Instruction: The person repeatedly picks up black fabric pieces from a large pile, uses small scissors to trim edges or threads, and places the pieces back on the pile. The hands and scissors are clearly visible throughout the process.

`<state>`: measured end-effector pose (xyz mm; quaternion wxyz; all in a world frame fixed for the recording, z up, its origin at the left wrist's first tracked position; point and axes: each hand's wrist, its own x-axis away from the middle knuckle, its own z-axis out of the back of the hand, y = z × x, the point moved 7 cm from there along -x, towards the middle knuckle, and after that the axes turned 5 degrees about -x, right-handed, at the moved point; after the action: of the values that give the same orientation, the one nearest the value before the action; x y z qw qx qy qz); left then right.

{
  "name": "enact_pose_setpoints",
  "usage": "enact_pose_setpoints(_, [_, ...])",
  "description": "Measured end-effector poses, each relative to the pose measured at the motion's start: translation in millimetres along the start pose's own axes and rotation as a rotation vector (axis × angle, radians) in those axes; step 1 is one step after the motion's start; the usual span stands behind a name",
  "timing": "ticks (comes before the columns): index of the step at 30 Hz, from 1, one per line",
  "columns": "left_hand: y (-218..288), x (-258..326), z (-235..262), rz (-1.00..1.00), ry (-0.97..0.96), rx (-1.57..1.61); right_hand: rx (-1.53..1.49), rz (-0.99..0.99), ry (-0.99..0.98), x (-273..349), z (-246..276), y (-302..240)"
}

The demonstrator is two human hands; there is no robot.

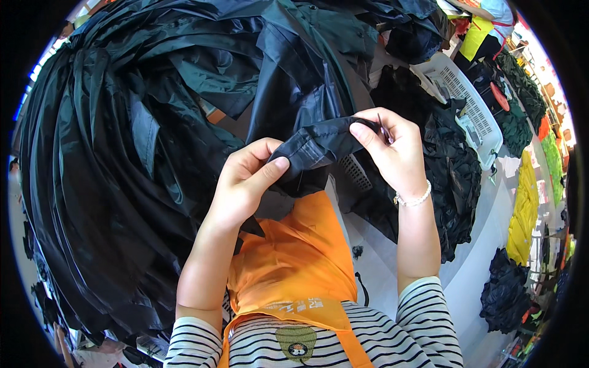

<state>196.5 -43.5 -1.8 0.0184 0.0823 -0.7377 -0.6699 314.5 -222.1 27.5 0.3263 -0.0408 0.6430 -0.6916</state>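
A strip of a black, shiny garment (325, 142) is stretched between my hands, with a stitched seam running along it. My left hand (248, 175) pinches one end between thumb and fingers. At the other end, my right hand (392, 141) grips the cloth, thumb on top. Tucked into the right hand is a small dark pointed tool (385, 130), mostly hidden by the fingers; its kind is hard to make out. The rest of the garment spreads away above the hands.
A large heap of dark garments (116, 184) fills the left. More black cloth (429, 159) lies right, beside a white plastic basket (469, 104). Farther right are yellow cloth (523, 208) and a dark bundle (506, 291). Another person (485, 30) stands at the upper right.
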Motion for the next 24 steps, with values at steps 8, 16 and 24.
enact_pose_setpoints(8, [3.0, -1.6, -2.0, 0.098, 0.035, -0.008, 0.378, 0.527, -0.145, 23.6, -45.0, -57.7])
enact_pose_setpoints(16, [3.2, -4.3, -2.9, 0.129, 0.046, 0.061, 0.21, 0.456, -0.186, 6.6, -53.1, -59.0])
enact_pose_setpoints(24, [6.4, -11.3, 0.5, 0.175, 0.071, 0.351, 0.433, 0.378, -0.192, 19.7, -30.2, -42.0])
